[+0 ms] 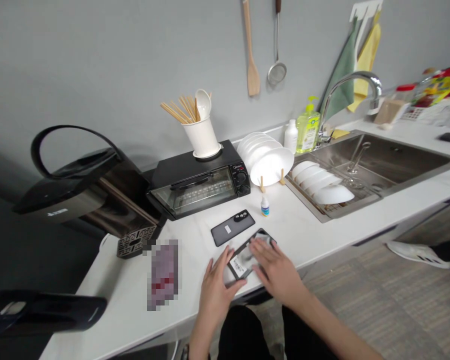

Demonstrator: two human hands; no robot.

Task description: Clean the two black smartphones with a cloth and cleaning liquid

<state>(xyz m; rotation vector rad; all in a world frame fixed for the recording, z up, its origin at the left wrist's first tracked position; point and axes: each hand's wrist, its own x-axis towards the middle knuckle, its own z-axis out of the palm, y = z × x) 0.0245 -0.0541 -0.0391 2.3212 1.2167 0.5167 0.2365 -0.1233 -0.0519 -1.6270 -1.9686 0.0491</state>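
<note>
A phone (241, 261) with dark edges, a pale grey face and a white barcode label lies at a slant near the counter's front edge. Around its left end is my left hand (218, 289), with the thumb at the near side and the fingers at the far side. My right hand (276, 270) rests over the other end, fingers stretched out flat on the face and hiding part of it. Just beyond lies a second, dark grey phone (232, 229), its camera lenses facing up. A small white bottle with a blue label (265, 206) stands to its right.
A toaster oven (202, 187) stands behind, with a utensil cup (202, 136) on top. Plates (272, 167) stand in a rack beside the sink (405, 155). At left are a black drink machine (108, 195), a pixelated patch (164, 275) and a dark object (60, 312).
</note>
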